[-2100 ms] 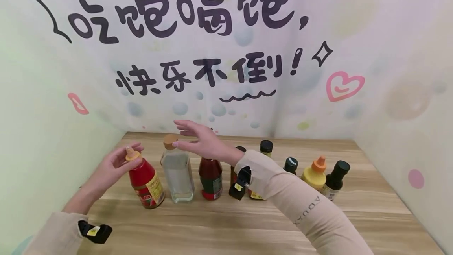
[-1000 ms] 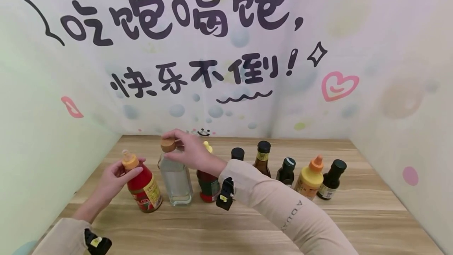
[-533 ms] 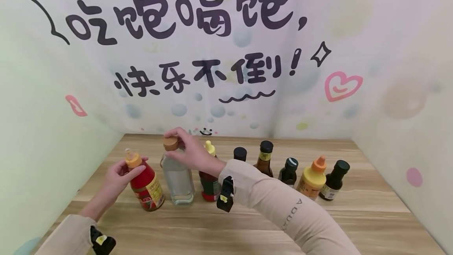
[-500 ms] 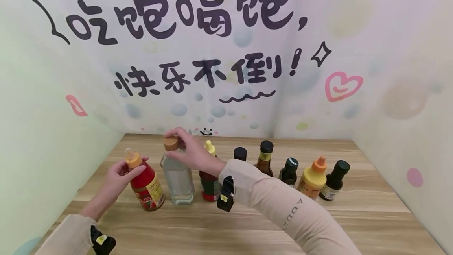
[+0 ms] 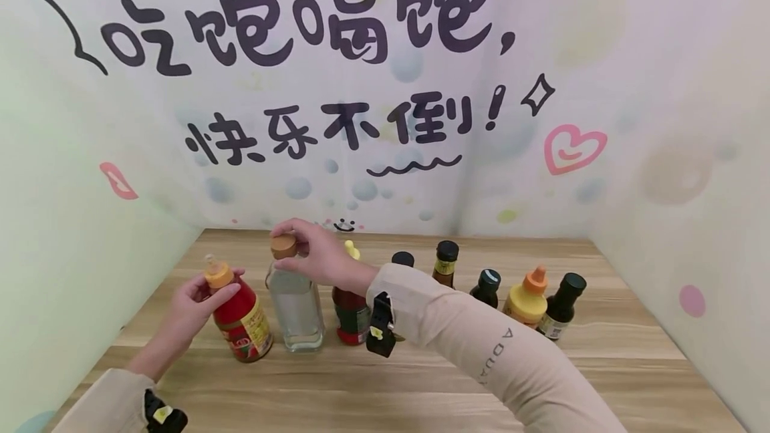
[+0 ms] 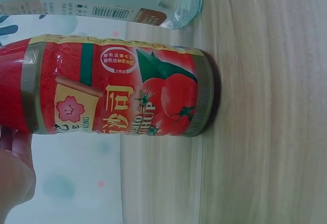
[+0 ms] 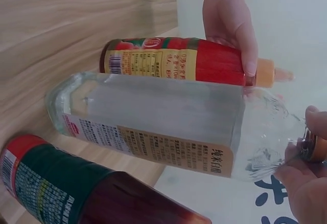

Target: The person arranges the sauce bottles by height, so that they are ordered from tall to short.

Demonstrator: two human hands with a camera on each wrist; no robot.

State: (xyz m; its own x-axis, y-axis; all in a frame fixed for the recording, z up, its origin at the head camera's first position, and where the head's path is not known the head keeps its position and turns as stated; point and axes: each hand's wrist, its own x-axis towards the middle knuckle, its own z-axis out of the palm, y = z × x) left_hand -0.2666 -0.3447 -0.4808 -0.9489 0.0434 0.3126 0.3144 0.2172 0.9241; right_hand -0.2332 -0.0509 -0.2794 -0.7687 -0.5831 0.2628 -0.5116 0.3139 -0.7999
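Note:
At the left of the row stands a red tomato ketchup bottle [image 5: 243,323] with an orange nozzle cap. My left hand [image 5: 191,305] grips it just below the cap, thumb in front; its printed label fills the left wrist view. Beside it stands a clear glass white vinegar bottle [image 5: 296,313], upright on the table. Its brown cap [image 5: 283,247] is pinched between the thumb and fingers of my right hand [image 5: 325,256]. In the right wrist view the cap still sits at the mouth of the vinegar bottle [image 7: 168,121].
Right of the vinegar stands a dark red sauce bottle [image 5: 351,316] with a yellow tip. Further right come several dark bottles, such as one with a black cap [image 5: 446,262], and a yellow squeeze bottle [image 5: 526,303], partly behind my right sleeve. A printed wall hanging closes the back.
About two seconds ago my right hand was spread beside the vinegar cap; it has come down and pinches it. My left hand has slid lower and closed round the ketchup bottle's neck.

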